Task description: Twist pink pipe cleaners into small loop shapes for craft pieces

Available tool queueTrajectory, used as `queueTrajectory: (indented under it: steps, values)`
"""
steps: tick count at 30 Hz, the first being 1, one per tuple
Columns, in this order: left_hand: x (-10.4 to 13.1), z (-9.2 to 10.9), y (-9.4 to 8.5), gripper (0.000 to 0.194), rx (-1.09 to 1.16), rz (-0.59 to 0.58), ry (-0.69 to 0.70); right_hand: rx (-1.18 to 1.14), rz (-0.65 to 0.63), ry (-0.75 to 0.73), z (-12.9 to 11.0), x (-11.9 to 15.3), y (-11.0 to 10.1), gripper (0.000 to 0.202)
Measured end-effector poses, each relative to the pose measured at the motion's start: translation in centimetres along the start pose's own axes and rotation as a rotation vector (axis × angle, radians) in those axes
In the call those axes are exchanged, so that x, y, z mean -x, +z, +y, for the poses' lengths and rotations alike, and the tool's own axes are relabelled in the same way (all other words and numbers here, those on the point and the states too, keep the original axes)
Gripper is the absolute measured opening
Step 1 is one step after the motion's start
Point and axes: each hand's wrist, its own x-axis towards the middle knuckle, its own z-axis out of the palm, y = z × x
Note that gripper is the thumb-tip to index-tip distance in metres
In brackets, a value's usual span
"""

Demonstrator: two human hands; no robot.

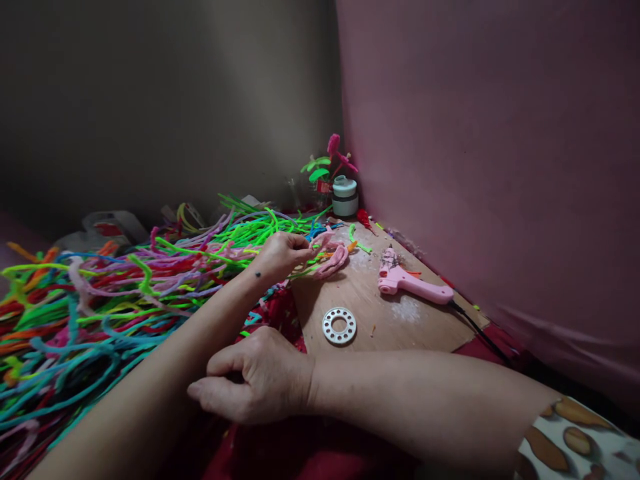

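Over the far-left edge of the board, my left hand [285, 257] has its fingers pinched together at a light pink pipe cleaner [323, 239]. A bent, looped pink pipe cleaner piece [334, 262] lies just right of those fingertips, with an orange piece beside it. Nearer to me, my right hand [265, 377] is turned to the left, below my left forearm. Its fingers are curled in, thumb and forefinger close together; whatever may be between them is hidden. A round silver disc with holes [326, 327] rests on the board, beyond the right wrist.
A large heap of colourful pipe cleaners [145, 287] spreads across the left. On the wooden board [360, 293] lies a pink hot glue gun [417, 285] with a black cord. A lidded jar [345, 198] and pipe cleaner flowers [334, 148] stand in the back corner, by a pink wall [490, 167].
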Motion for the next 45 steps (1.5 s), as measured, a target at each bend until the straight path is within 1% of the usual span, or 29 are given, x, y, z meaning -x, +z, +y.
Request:
queueTrajectory:
  steps: [2,5,9,11,14,17,19,22,25,32,35,38,41,45]
  values:
    - [0.0,0.4,-0.3,0.027,0.045,0.031,-0.014,0.0,0.006,-0.009,0.1,0.0,0.0,0.031]
    - [-0.1,0.7,-0.6,0.026,0.061,0.045,-0.028,-0.003,0.02,-0.024,0.2,0.0,0.2,0.033]
    - [-0.5,0.6,-0.6,0.027,-0.029,0.053,0.041,-0.006,0.025,-0.024,0.4,0.1,0.3,0.031]
    - [-0.7,0.3,-0.2,0.028,-0.118,0.056,0.089,-0.006,0.019,-0.017,0.4,0.1,0.4,0.029]
    - [-0.9,-0.2,0.9,0.028,-0.248,0.043,0.14,-0.008,0.015,-0.012,0.4,0.1,0.5,0.031]
    - [-1.2,-0.7,2.0,0.022,-0.325,0.009,0.17,-0.007,0.027,-0.012,0.3,0.0,0.4,0.031]
    - [-1.5,-1.0,2.2,0.022,-0.364,-0.009,0.182,-0.005,0.032,-0.013,0.1,0.0,0.2,0.031]
    - [-2.4,-1.1,1.7,0.033,-0.4,0.042,0.157,-0.007,0.025,-0.005,-0.2,0.0,0.1,0.033]
    - [-3.4,-1.1,1.4,0.033,-0.44,0.105,0.134,-0.009,0.027,0.001,-0.2,0.0,0.1,0.031]
    - [-4.9,-1.4,3.0,0.029,-0.603,0.07,0.111,0.018,0.076,-0.008,0.4,-0.2,0.3,0.032]
    - [-5.1,-1.7,3.1,0.028,-0.639,0.113,0.105,0.004,0.091,-0.024,0.3,-0.1,0.3,0.033]
    - [-5.0,-1.6,2.9,0.028,-0.661,0.154,0.11,-0.008,0.064,-0.017,0.2,-0.1,0.3,0.033]
    - [-4.7,-1.1,2.7,0.029,-0.68,0.183,0.129,-0.002,0.056,-0.004,0.2,-0.1,0.3,0.034]
    - [-4.1,-0.1,2.4,0.032,-0.709,0.262,0.152,0.001,0.071,-0.019,0.3,-0.1,0.4,0.034]
